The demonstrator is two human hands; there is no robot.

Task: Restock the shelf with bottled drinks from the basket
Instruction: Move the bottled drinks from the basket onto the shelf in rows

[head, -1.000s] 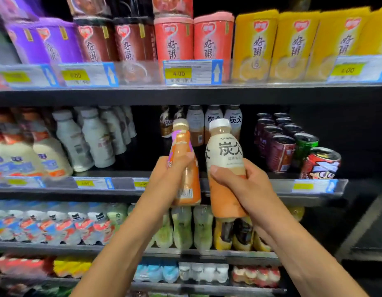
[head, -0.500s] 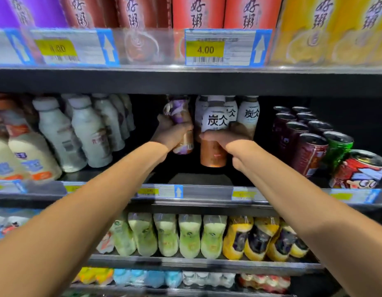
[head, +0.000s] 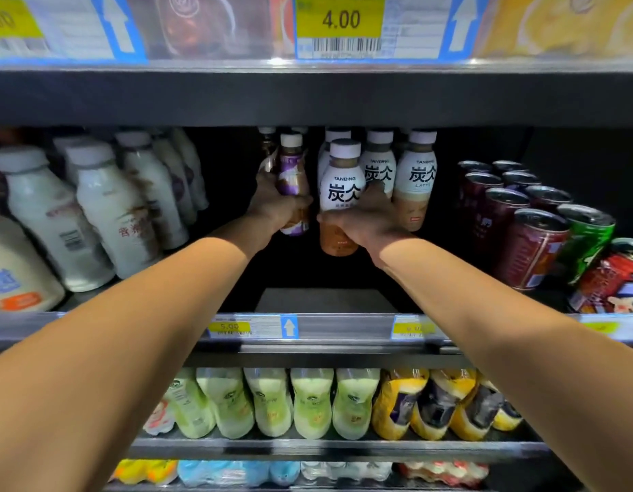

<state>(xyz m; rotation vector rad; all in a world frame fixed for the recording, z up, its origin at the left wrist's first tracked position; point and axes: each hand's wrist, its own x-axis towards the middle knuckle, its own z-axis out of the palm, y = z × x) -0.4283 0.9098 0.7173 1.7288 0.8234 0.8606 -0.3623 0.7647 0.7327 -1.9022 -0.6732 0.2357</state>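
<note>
Reaches over the shelf's (head: 343,326) glossy front rail and its yellow 5.00 price tag (head: 230,327) with 2 bare forearms, elbows cut off at the lower corners. Grips in the left hand (head: 272,204) a slim, upright purple-labelled bottle (head: 292,179), fingers curled out of sight behind it, and in the right hand (head: 361,221) a rounded, white-capped Tanbing bottle (head: 340,188), brown below its smooth white sleeve, base sunk in shadow so contact with the shelf cannot be told. Holds both just in front of a row of matching bottles (head: 416,179) deep inside, near shiny metal-topped cans (head: 531,243), blurred.
</note>
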